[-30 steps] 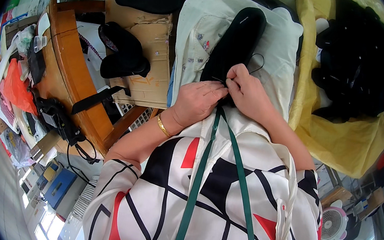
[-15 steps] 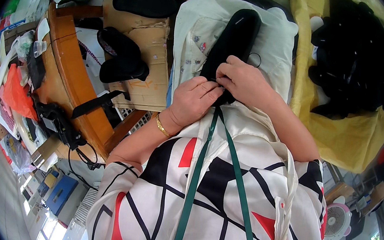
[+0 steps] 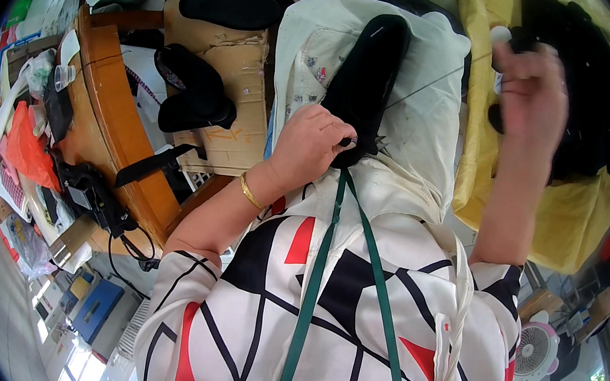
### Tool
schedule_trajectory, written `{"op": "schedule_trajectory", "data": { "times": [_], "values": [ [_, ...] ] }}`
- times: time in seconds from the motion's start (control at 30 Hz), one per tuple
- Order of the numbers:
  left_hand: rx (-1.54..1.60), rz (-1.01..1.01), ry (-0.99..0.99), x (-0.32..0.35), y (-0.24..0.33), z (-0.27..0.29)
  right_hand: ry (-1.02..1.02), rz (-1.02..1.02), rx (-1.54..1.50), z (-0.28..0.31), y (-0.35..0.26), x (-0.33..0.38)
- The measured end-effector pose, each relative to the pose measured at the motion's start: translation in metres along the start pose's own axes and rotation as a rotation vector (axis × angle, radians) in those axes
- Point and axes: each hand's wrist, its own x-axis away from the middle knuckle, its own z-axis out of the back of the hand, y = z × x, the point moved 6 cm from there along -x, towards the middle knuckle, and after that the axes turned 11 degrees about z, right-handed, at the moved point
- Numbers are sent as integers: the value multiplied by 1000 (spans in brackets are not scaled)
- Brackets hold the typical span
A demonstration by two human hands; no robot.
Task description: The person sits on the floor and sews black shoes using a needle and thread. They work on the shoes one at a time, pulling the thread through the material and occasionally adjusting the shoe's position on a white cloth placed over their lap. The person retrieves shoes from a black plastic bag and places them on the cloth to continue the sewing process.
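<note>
A black fabric shoe [image 3: 372, 62] lies on the white cloth in front of me, its toe pointing away. My left hand [image 3: 312, 144] is closed on the near end of the shoe, fingers pinching its edge. A thin dark thread [image 3: 426, 85] runs taut from the shoe up to the right. At its far end my right hand [image 3: 532, 93] is raised over the yellow bag, blurred by motion, with its fingers drawn in on the thread. Whether a needle is in those fingers I cannot make out.
To the right, a yellow bag [image 3: 497, 206] holds a heap of black shoe pieces [image 3: 596, 112]. On the left, a cardboard box [image 3: 245, 92] carries a black sole [image 3: 231, 8] and black shoe parts [image 3: 193, 93]. A wooden table frame [image 3: 127, 123] stands beyond it.
My right hand has moved from the shoe up and to the right, drawing the thread out straight. The left hand stays at the shoe's near end.
</note>
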Motion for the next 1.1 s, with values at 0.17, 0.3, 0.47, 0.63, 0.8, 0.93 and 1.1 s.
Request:
{"op": "schedule_trajectory", "data": {
  "times": [0.17, 0.3, 0.47, 0.63, 0.8, 0.93, 1.1],
  "values": [
    [23, 9, -7, -2, -3, -2, 77, 236, 105, -5, -14, 14],
    [66, 13, -14, -4, 0, 2, -396, -378, 346, -26, 53, 82],
    [98, 97, 38, 1, -1, 7, -818, -279, 803, -49, 71, 140],
    [135, 107, 136, 10, -6, 4, -971, -201, 971, -56, 65, 154],
    [148, 119, 186, 13, -6, 2, -997, -170, 987, -55, 66, 156],
    [136, 113, 193, 13, -6, 3, -1022, -163, 995, -56, 65, 156],
    [141, 117, 218, 14, -5, 3, -1020, -151, 985, -57, 65, 156]
  ]
}}
